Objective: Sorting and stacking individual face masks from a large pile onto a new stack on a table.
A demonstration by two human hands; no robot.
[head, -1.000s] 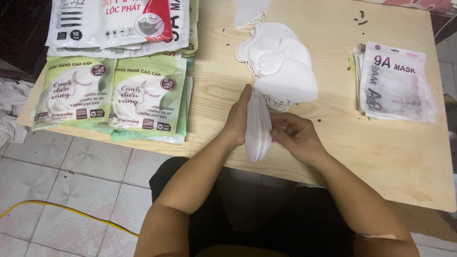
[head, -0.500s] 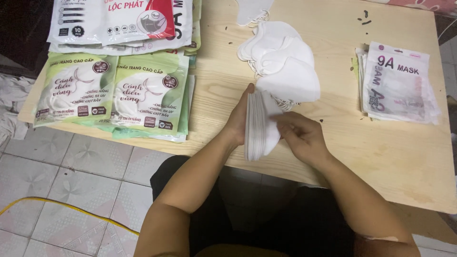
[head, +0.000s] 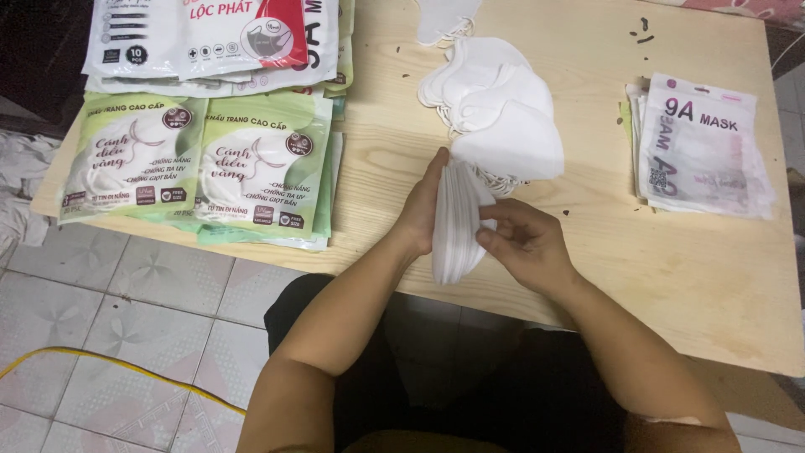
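Masks: my left hand point(head: 423, 216) and right hand point(head: 521, 243) clamp the white mask stack point(head: 455, 222); I square edges evenly.

Mask pile point(head: 503, 109) on table point(head: 587, 252) (packets point(head: 201, 159) left)

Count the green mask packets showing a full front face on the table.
2. One green packet lies at the table's left edge; the other green packet lies right beside it. More packets sit stacked underneath, so others are partly hidden.
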